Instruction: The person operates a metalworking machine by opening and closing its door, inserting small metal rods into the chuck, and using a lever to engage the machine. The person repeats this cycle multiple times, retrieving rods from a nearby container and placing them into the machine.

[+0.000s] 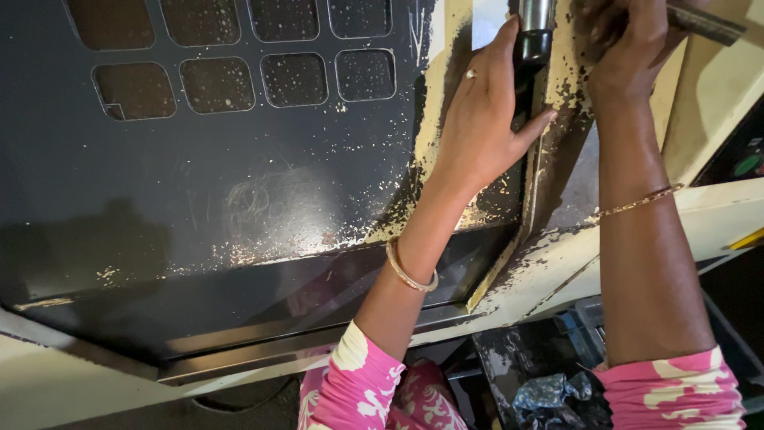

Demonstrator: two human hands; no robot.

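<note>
The metal cylinder (pixel 535 30), a short steel-grey and black post, stands at the top edge of the head view, just right of the dark perforated sheet (pixel 199 159) and against the cream, paint-chipped machine frame (pixel 557 247). The left hand (pixel 481 119) lies against the cylinder with its fingers stretched out and nearly straight, the fingertips touching the post's side and the thumb spread away to the right across the dark gap below it; it presses flat rather than wrapping round, and a ring shows on one finger. A gold bangle (pixel 410 271) sits on that wrist, above a pink sleeve with a white flower pattern (pixel 358 382). The right hand (pixel 629 40) is at the upper right, fingers curled closed over the end of a flat grey metal strip (pixel 704 22) that runs off toward the right edge; how firmly it grips cannot be told, since the fingers are partly cut off by the frame's top. A thin gold bracelet (pixel 641 201) crosses the right forearm. The sheet has two rows of rounded square cut-outs (pixel 294 80) near the top and is speckled with pale flecks and scratches. Below, between the arms, crumpled bluish foil (pixel 549 394) lies in a dark tray.
</note>
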